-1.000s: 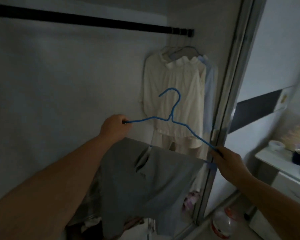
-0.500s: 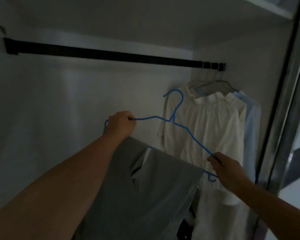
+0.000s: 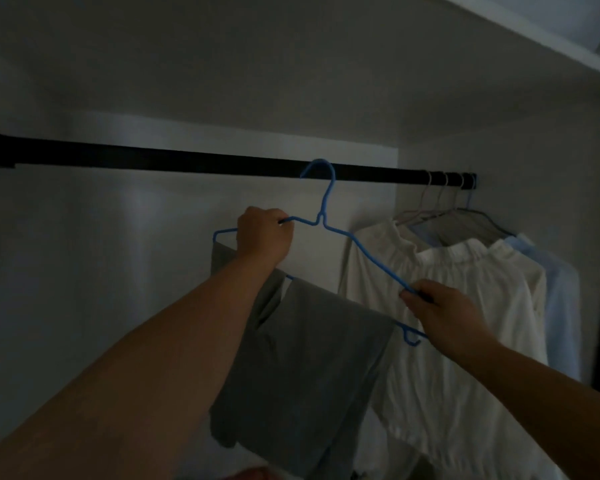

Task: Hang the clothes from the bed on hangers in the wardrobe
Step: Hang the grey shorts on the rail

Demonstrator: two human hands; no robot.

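Grey folded trousers (image 3: 302, 368) hang over the bottom bar of a thin blue wire hanger (image 3: 355, 249), which we hold up inside the wardrobe, just left of the clothes already hanging. Our left hand (image 3: 264, 235) has its fingers curled round the hanger's left shoulder, and our right hand (image 3: 440, 311) pinches the lower right shoulder wire, so the hanger sits tilted, right end lower. Its hook (image 3: 321, 169) overlaps the black wardrobe rail (image 3: 187, 162) in our view; we cannot tell whether it has caught or sits just in front. We judge this is the hanging step, nearly done: next we need to lift the hook over the rail, settle it, level the hanger and let go without the trousers sliding off. Further right hang a cream gathered garment (image 3: 465, 306) and a pale blue shirt (image 3: 558, 306) on their own hangers. Above right runs a white shelf (image 3: 534, 39).
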